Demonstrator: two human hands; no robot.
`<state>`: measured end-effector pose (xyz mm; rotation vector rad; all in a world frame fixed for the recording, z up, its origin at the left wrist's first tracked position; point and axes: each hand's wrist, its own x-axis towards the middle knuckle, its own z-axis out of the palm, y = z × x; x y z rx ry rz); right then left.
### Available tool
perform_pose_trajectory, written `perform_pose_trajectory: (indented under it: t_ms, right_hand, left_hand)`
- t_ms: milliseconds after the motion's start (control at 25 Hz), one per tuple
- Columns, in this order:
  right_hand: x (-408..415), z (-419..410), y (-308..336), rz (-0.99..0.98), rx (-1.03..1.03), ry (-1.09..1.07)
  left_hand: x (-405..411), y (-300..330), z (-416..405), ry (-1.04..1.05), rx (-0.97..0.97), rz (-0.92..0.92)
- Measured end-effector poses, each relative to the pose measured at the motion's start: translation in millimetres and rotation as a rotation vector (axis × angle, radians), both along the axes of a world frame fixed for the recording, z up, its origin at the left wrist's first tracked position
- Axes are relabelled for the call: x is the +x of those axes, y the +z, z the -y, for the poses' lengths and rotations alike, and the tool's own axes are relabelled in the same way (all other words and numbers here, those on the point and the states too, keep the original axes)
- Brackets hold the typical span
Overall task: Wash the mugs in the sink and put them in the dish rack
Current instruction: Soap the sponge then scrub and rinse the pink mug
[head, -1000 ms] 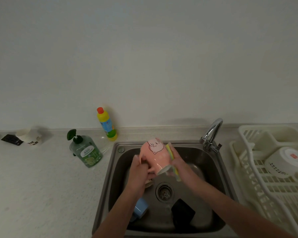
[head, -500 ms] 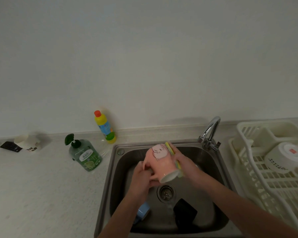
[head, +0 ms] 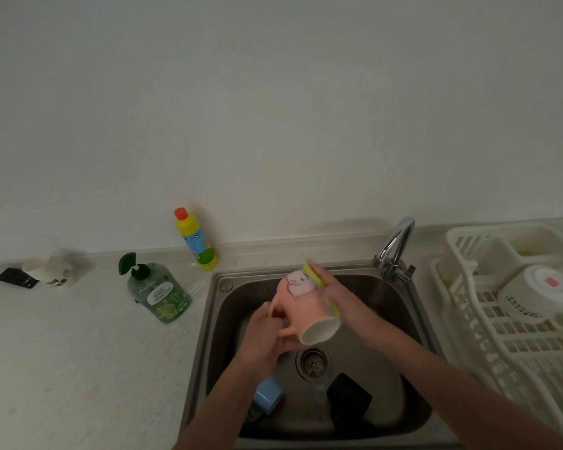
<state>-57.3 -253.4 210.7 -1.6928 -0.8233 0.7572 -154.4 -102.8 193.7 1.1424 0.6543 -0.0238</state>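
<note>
Far left on the desk: black flat item and a white paper cup on its side, touching or nearly so. Next, green pump soap bottle, then a yellow bottle with red cap against the wall. Steel sink in the middle. Left hand, grip closed around the handle side of the pink mug, holding it tilted above the basin, mouth facing down-right toward the camera, cat print on top. Right hand presses a yellow-green sponge flat against the mug's far side, fingers mostly straight. Blue mug lies on the sink floor under the left forearm; drain centre; black mug lying beside it. Tap at the back right corner. White dish rack on the right holds an upside-down white mug.
</note>
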Motion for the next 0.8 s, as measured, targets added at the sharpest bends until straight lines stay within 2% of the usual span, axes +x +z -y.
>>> perform_pose_trajectory:
  t_ms: [40,80,200,320,400,480,560,640,720,800]
  right_hand:
    - [-2,3,1,-0.198,0.007,-0.009]
    - [-3,5,-1,-0.241,-0.002,-0.021]
    - [-7,4,-11,-0.137,0.006,-0.073]
    - [-6,0,-14,-0.123,0.085,-0.15]
    - [-6,-4,-12,-0.241,0.125,-0.297]
    - [-7,-6,-13,-0.485,0.193,-0.474]
    - [-10,-7,-11,-0.755,0.214,-0.57]
    - [-11,-7,-9,-0.959,0.13,-0.617]
    - [-9,-4,-11,-1.041,0.016,-0.621]
    - [-6,-2,-12,-1.03,-0.097,-0.564]
  left_hand:
    - [-1,1,-4,0.009,-0.139,0.008]
    - [-1,1,-9,0.013,-0.247,-0.011]
    - [-6,5,-14,-0.035,-0.409,-0.096]
    - [-10,8,-15,-0.099,-0.402,-0.098]
    - [-5,9,-15,-0.176,-0.262,-0.138]
    - [-1,5,-11,-0.216,0.01,-0.167]
    - [-1,0,-10,-0.207,0.279,-0.072]
    - [-1,-3,-13,-0.293,0.491,0.109]
    - [3,-1,-19,-0.383,0.648,0.18]
    - [5,-2,-24,-0.394,0.714,0.176]
